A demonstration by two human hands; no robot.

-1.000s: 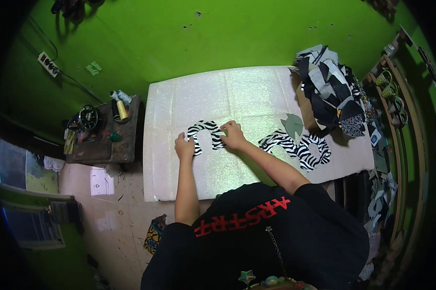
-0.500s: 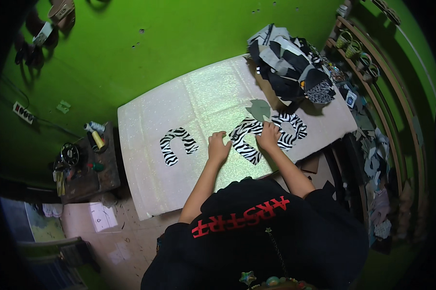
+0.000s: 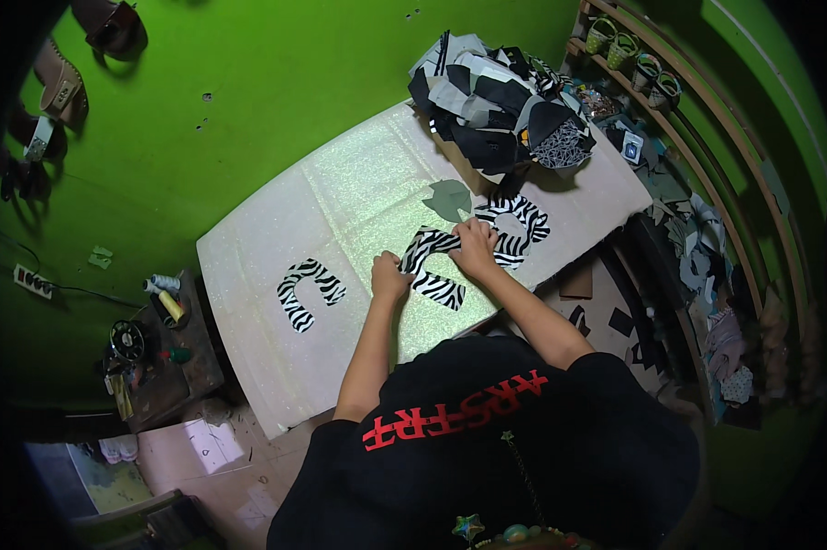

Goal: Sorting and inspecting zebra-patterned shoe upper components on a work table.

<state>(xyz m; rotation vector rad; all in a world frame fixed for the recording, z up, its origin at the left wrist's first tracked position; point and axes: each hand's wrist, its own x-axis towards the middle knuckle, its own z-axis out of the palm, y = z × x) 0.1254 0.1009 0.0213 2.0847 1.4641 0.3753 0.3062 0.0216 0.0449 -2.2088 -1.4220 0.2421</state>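
Observation:
A curved zebra-print cut piece (image 3: 438, 291) lies on the pale shimmering sheet (image 3: 257, 229) between my hands. My left hand (image 3: 388, 276) has its fingers curled closed at the piece's left edge. At its upper right edge, the bent fingers of my right hand (image 3: 475, 247) pinch the same material. Further right lies a looped zebra-print piece (image 3: 532, 236), close to my right fingers. Another U-shaped zebra-print piece (image 3: 292, 298) rests by itself to the left. Just beyond my right hand is a grey-green cut piece (image 3: 448, 199) with a notched edge.
A box heaped with dark and grey scraps (image 3: 496, 101) stands at the table's far right. Racks (image 3: 697, 137) with small woven shoes curve along the right side. On the left, a low wooden stand (image 3: 193, 339) holds thread spools (image 3: 169, 302). Sandals (image 3: 62, 87) hang on the green wall.
My left hand has curled its fingers onto the middle zebra-print piece, which has shifted in shape and now shows a wider opening. The whole view has swung slightly to the right.

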